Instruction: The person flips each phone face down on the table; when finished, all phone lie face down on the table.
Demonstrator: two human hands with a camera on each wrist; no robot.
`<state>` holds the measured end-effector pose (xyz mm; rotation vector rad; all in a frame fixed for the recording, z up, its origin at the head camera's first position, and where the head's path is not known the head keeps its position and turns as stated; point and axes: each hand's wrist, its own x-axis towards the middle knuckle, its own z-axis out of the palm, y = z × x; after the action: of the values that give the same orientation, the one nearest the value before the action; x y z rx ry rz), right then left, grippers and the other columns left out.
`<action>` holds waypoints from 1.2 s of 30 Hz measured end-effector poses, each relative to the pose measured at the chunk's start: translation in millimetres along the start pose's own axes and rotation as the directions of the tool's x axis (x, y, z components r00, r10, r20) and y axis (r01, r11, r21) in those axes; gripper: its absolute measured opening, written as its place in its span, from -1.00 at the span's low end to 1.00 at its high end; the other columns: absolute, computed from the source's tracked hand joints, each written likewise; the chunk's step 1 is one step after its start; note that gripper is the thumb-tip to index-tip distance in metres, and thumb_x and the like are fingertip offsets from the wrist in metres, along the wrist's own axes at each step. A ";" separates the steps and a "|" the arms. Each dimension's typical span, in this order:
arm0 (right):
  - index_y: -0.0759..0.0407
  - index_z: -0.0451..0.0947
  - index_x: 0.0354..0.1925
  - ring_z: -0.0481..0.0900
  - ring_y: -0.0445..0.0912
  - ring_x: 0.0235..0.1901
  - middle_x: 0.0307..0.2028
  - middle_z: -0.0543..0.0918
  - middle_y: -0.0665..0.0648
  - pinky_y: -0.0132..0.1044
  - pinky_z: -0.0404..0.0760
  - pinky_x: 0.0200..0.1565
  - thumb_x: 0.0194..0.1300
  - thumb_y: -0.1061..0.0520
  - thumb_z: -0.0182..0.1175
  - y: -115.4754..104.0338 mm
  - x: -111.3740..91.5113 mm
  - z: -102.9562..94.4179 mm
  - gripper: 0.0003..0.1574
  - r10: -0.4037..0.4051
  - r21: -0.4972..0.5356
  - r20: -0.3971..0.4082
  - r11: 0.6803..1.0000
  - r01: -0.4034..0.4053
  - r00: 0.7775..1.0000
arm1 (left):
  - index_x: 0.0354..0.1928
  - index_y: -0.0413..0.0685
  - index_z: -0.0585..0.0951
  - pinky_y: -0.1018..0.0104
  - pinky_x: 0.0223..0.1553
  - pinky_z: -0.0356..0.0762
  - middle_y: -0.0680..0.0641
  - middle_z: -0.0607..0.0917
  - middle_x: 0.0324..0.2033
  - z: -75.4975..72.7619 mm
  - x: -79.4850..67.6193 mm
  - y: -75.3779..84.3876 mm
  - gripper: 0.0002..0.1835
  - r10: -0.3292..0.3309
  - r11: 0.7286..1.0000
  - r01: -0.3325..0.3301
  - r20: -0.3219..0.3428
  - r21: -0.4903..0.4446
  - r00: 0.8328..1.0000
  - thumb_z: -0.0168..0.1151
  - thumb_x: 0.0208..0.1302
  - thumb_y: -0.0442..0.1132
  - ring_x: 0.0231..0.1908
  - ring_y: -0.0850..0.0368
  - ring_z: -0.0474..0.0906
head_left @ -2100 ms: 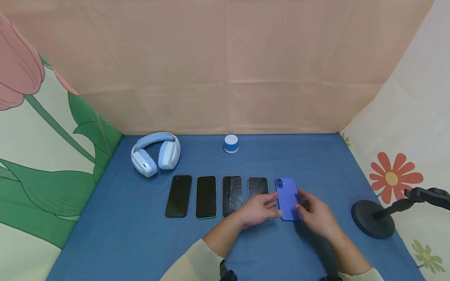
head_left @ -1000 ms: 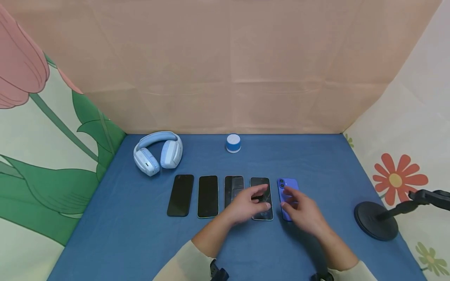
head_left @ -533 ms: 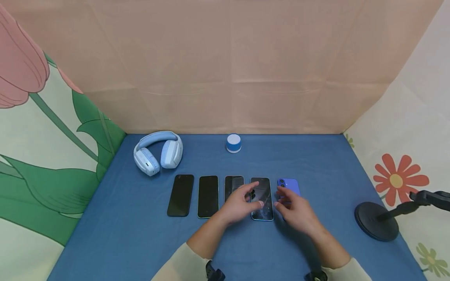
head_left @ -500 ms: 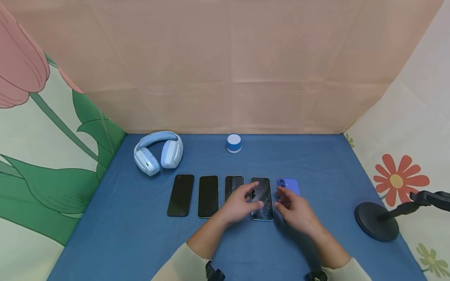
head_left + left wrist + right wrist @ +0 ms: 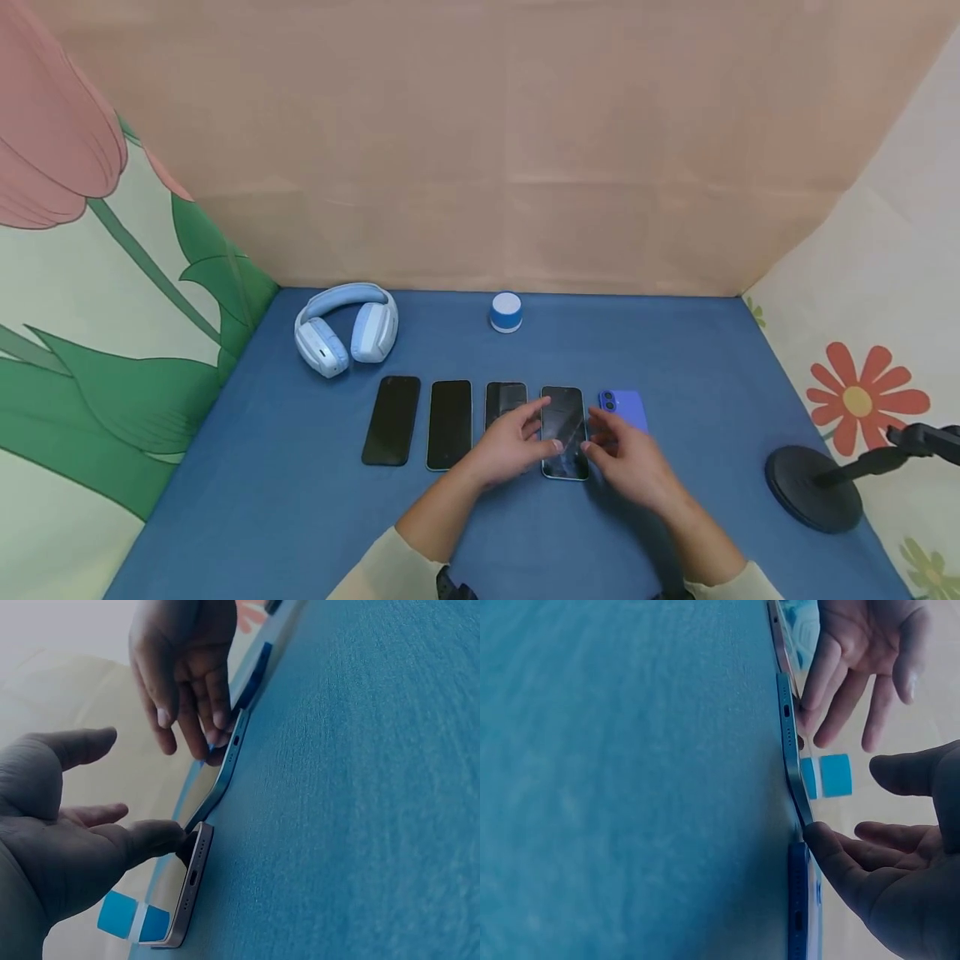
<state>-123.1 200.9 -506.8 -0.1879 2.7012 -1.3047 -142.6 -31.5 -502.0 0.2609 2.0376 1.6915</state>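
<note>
- Tan cloth (image 5: 510,142) hangs across the back, between a left panel (image 5: 82,267) printed with a pink tulip and green leaves, and a right panel (image 5: 862,250) printed with a red flower.
- Blue cloth (image 5: 262,500) covers the table under everything I have out.
- My left hand (image 5: 506,450) is over the lower part of the third phone (image 5: 504,398), hiding much of it. The fingers are loosely bent, thumb apart, holding nothing.
- My right hand (image 5: 633,462) covers the lower part of the purple phone (image 5: 628,408). Its fingers are relaxed too, with nothing between them; I can't tell whether a fingertip touches a phone edge.
- Near the right edge of the table is a black stand (image 5: 813,492), its jointed arm running out of view.
- Pale blue headphones (image 5: 347,329) sit at the back left.
- Five phones make a row: the first phone (image 5: 391,421) and second phone (image 5: 450,425), left of my hands, then the third, the fourth phone (image 5: 566,417) between my hands, and the purple one. Four show dark faces; the purple one lies back up, cameras showing.
- Smallest is a blue and white tub (image 5: 506,312) near the back edge.
</note>
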 end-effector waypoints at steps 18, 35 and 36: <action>0.28 0.41 0.43 0.72 -0.04 -0.03 0.20 0.67 0.26 -0.19 0.70 -0.11 0.39 0.15 0.36 -2.8 -0.3 7.5 -0.28 0.021 -0.024 -0.004 0.999 -0.021 1.000 | 0.58 -0.21 0.24 -0.08 0.37 0.42 -0.29 0.34 0.50 -3.8 -6.2 -3.7 -0.19 0.011 0.999 -0.010 0.026 -0.035 1.000 0.36 0.41 -0.15 0.45 -0.19 0.34; 0.24 0.41 0.44 0.72 -0.04 -0.02 0.19 0.68 0.24 -0.11 0.70 -0.05 0.41 0.12 0.35 -1.2 0.6 7.2 -0.29 0.022 -0.030 -0.010 0.999 -0.022 1.000 | 0.53 -0.35 0.26 -0.03 0.37 0.43 -0.28 0.37 0.48 -9.7 -3.1 -11.2 -0.27 0.009 0.990 -0.006 0.018 -0.141 1.000 0.30 0.46 -0.20 0.46 -0.14 0.33; 0.24 0.41 0.44 0.72 -0.04 -0.01 0.19 0.68 0.23 -0.09 0.69 -0.03 0.41 0.12 0.35 -1.5 0.7 7.1 -0.29 0.022 -0.030 -0.011 0.999 -0.023 1.000 | 0.53 -0.35 0.27 -0.03 0.36 0.44 -0.29 0.38 0.47 -10.0 -2.8 -11.9 -0.28 0.008 0.989 -0.005 0.017 -0.150 1.000 0.29 0.47 -0.20 0.46 -0.14 0.34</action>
<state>-122.5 194.4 -510.1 -0.1537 2.7249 -1.2625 -143.1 -44.1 -511.6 0.2309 1.8879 1.8288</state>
